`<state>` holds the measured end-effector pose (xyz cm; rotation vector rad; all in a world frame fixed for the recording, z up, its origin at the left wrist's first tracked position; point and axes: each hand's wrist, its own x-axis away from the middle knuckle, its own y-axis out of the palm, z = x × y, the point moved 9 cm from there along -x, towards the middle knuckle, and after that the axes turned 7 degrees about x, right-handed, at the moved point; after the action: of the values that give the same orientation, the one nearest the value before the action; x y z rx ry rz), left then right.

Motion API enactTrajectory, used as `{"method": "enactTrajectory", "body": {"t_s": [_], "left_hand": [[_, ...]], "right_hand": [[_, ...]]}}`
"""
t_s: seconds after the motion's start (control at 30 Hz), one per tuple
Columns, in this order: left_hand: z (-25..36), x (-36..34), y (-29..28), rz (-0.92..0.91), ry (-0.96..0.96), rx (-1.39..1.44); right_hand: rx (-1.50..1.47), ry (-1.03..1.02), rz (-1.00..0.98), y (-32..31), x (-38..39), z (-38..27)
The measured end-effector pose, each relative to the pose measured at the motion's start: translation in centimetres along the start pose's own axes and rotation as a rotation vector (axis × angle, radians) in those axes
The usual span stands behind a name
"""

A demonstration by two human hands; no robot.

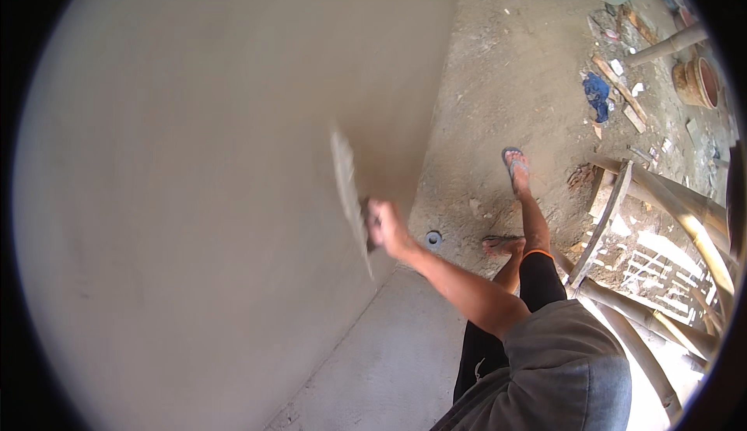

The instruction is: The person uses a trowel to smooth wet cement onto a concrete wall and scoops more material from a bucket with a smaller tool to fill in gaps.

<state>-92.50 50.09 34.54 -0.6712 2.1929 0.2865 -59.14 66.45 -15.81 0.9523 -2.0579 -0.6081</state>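
leftmost, a smooth grey plastered wall [194, 182] is seen, and a plastering trowel [348, 190], blurred, is pressed flat against it. its handle is gripped by the right hand [387, 227], fingers curled shut, probably fully. further right, a flip-flop [513, 162] and bamboo poles [669, 205] are seen on the dirt floor [506, 81].

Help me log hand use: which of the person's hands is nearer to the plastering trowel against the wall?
The right hand: its fingers are closed on the handle of the trowel, whose blade lies against the grey wall. The left hand is not in view, so its place cannot be told.
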Motion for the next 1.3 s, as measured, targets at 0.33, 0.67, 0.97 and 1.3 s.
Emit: {"method": "enactTrajectory", "body": {"t_s": [0.33, 0.67, 0.97, 1.3], "left_hand": [[5.5, -2.0, 1.7, -0.001, -0.004, 0.140], [9.4, -3.6, 2.0, 0.004, 0.000, 0.223], [9.9, -3.2, 2.8, -0.031, 0.040, 0.207], [5.8, -1.1, 5.2, -0.088, -0.014, 0.279]], "right_hand": [[0.200, -0.348, 0.439, -10.1, -14.9, -14.1], [0.293, -0.433, 0.433, -10.5, -10.1, -12.0], [0.098, -0.188, 0.304, -22.0, -28.3, -25.1], [0.286, -0.547, 0.060, -3.1, -8.6, -12.1]]}}
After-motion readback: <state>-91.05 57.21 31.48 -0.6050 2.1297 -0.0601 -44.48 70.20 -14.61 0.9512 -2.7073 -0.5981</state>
